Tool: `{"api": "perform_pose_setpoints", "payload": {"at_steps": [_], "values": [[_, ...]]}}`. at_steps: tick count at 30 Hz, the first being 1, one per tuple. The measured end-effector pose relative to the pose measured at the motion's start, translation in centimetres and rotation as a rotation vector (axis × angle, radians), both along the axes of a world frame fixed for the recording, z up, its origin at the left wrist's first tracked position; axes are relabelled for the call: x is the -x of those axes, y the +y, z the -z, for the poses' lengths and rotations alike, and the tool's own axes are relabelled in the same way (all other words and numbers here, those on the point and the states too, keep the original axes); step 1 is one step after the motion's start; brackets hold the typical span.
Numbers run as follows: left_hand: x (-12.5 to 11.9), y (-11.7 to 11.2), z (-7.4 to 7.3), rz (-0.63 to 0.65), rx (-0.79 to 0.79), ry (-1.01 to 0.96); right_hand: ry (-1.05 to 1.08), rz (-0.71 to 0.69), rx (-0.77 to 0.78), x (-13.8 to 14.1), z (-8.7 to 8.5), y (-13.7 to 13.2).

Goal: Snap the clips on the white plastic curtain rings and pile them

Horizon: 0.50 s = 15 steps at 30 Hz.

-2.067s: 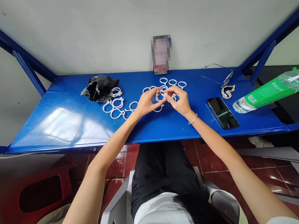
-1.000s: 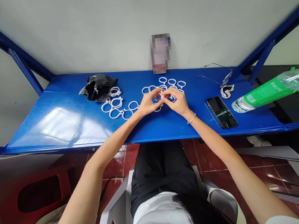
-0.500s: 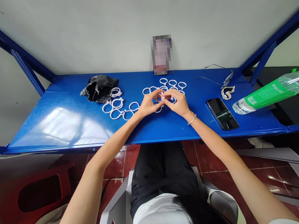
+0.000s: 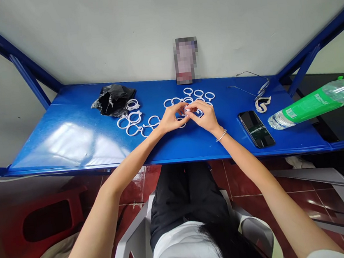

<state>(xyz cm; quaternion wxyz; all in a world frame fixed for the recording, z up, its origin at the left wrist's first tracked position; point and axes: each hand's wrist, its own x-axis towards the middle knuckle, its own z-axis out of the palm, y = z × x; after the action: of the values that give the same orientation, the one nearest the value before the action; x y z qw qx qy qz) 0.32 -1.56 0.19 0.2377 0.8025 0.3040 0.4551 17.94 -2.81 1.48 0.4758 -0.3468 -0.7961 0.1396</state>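
Observation:
Over the middle of the blue table, my left hand (image 4: 171,118) and my right hand (image 4: 204,116) meet at the fingertips. Both pinch a small white plastic piece (image 4: 187,109); the fingers cover most of it, so its full shape is hidden. Around and behind the hands lie several white plastic curtain rings (image 4: 209,96) with small tabs. To the left of my left hand is a second loose group of white rings (image 4: 133,129), some touching each other. A crumpled black plastic bag (image 4: 118,97) lies open beside that group.
A dark phone (image 4: 256,129) lies right of my right hand, near the front edge. Beyond it are glasses (image 4: 260,90), a white strap-like object (image 4: 263,105) and a green-labelled bottle (image 4: 312,105). A blurred-out upright object (image 4: 186,61) leans on the wall. Blue frame bars flank the table (image 4: 78,152).
The view has shifted very slightly. Both hands stay together at the same spot, with only small finger movement around the white piece.

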Motion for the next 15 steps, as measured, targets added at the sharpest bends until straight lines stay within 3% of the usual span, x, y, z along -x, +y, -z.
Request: {"api": "perform_pose_setpoints", "payload": {"at_steps": [15], "values": [[0.04, 0.03, 0.19, 0.005, -0.018, 0.032, -0.006, -0.008, -0.034, -0.17, 0.12, -0.07]]}}
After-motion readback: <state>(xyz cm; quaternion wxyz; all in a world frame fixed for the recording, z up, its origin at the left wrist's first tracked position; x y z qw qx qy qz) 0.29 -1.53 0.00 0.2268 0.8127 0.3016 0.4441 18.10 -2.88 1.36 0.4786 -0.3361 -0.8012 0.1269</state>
